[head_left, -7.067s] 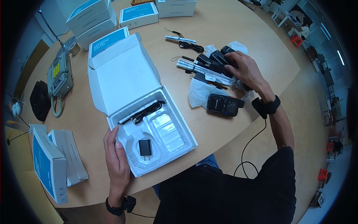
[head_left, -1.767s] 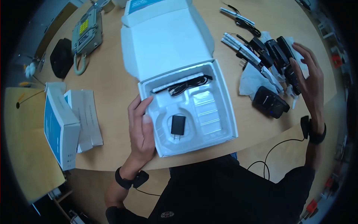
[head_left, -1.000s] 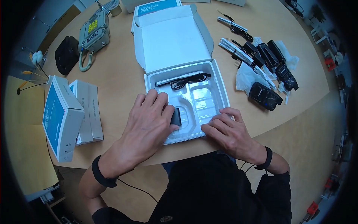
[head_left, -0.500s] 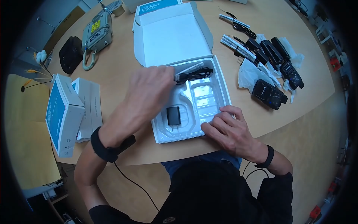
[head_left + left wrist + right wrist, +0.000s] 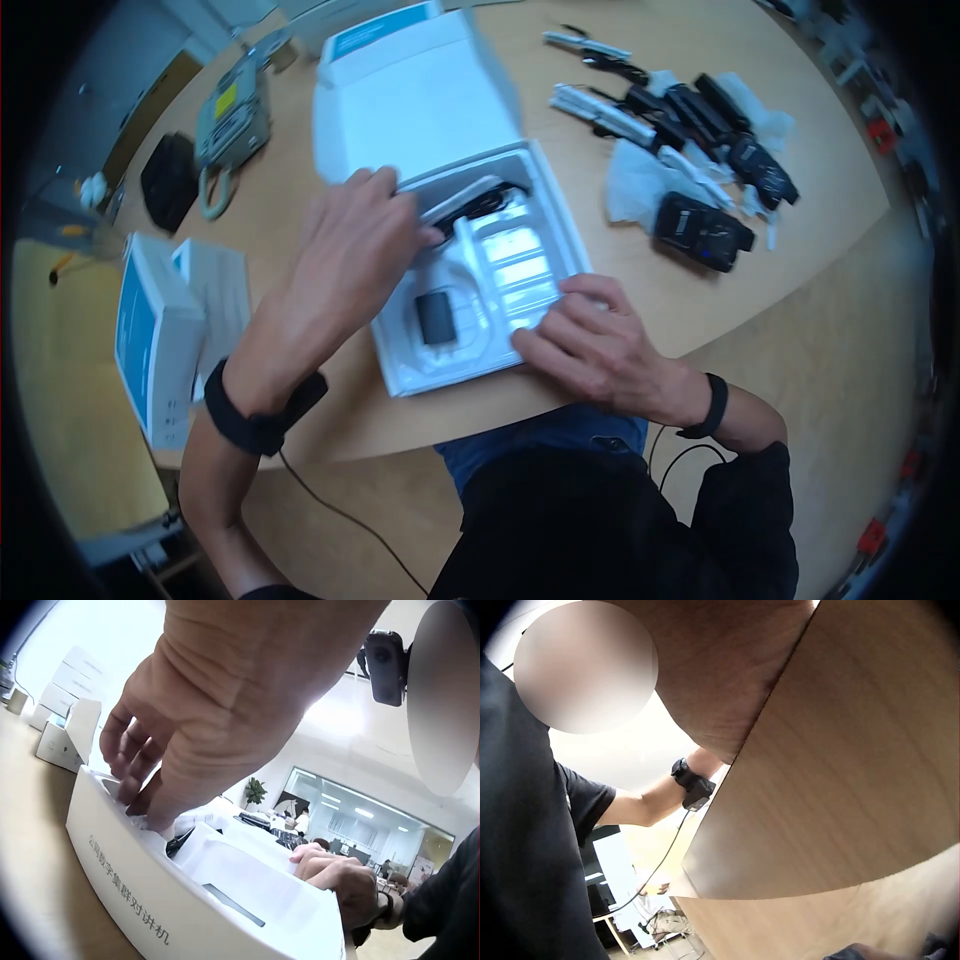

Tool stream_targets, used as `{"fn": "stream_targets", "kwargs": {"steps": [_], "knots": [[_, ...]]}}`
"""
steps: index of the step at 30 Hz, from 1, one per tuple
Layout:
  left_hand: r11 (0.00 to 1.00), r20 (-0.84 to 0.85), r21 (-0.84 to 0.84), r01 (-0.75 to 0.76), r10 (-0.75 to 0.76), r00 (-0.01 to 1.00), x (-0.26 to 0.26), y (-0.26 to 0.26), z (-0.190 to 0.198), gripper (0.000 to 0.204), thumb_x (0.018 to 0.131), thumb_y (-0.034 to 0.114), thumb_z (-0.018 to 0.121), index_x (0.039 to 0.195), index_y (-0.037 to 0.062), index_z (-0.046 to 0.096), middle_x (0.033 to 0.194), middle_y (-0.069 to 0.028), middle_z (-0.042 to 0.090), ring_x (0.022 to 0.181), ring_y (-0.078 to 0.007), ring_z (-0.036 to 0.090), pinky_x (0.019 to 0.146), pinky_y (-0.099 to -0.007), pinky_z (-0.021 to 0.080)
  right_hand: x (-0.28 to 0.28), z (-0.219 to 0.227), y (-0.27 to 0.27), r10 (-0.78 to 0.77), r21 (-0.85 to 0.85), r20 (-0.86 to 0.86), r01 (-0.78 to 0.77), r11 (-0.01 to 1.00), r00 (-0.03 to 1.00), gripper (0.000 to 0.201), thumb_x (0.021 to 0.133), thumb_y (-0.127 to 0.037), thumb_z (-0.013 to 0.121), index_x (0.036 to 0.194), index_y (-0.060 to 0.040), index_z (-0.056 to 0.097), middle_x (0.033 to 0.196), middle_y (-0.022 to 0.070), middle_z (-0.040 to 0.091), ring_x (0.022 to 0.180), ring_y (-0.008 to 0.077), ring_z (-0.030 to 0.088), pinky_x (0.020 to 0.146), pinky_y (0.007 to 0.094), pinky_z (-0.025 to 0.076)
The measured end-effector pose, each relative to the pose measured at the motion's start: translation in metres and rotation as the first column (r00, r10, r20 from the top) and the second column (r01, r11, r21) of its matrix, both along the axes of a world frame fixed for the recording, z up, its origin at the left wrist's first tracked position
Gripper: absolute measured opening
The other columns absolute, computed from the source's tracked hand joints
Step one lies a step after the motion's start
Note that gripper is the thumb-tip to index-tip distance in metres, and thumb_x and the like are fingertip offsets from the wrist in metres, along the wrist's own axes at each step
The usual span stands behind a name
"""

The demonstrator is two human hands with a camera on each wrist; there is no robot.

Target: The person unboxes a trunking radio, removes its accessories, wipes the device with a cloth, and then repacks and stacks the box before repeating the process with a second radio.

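The two hands are apart, at opposite parts of an open white carton on the wooden table. The right hand grips the near right corner, fingers curled over the rim, probably to steady it. The left hand is bent over the far left corner, fingertips reaching down inside; whether they pinch the white strip or the tray edge cannot be told. The hinged lid lies folded back, leaving the moulded tray accessible from above. The strip and a bundled black cable lie across the tray's far end, a trough whose length appears to suit them. The black power adapter sits in the near left recess, prongs toward the near edge; the recess walls presumably limit sliding. Beyond the carton's right side, a black handheld radio lies beside translucent wrapping, which perhaps serves as surface protection
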State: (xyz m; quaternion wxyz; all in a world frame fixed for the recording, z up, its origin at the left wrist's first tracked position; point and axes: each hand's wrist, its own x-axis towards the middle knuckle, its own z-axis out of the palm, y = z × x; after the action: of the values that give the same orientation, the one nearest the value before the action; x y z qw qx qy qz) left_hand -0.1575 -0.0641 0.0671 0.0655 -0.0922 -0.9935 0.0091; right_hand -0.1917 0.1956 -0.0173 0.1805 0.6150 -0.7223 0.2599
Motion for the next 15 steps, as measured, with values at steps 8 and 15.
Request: {"fn": "stream_targets", "kwargs": {"steps": [8, 15], "knots": [[0.978, -0.133, 0.105, 0.180, -0.165, 0.977, -0.007, 0.016, -0.036, 0.032, 0.078, -0.002, 0.072, 0.109, 0.0007, 0.069, 0.092, -0.0107, 0.061, 0.093, -0.0293, 0.060, 0.079, -0.0425, 0.050, -0.003, -0.008, 0.002, -0.004, -0.076, -0.063, 0.000, 0.997, 0.998, 0.017, 0.083, -0.015, 0.065, 0.098, -0.0057, 0.063, 0.084, 0.0035, 0.055, 0.089, 0.0199, 0.060, 0.099, 0.0392, 0.048], [0.972, -0.151, 0.222, 0.081, -0.048, 0.987, -0.003, 0.020, -0.041, 0.038, 0.075, -0.011, 0.071, 0.110, 0.0020, 0.069, 0.104, -0.0117, 0.064, 0.100, -0.0307, 0.063, 0.086, -0.0426, 0.052, -0.024, 0.029, 0.038, 0.130, -0.327, 0.143, -0.077, 0.942, 0.981, 0.033, 0.088, -0.018, 0.074, 0.116, -0.0027, 0.064, 0.112, 0.0114, 0.066, 0.107, 0.0273, 0.064, 0.093, 0.0422, 0.050]]}}
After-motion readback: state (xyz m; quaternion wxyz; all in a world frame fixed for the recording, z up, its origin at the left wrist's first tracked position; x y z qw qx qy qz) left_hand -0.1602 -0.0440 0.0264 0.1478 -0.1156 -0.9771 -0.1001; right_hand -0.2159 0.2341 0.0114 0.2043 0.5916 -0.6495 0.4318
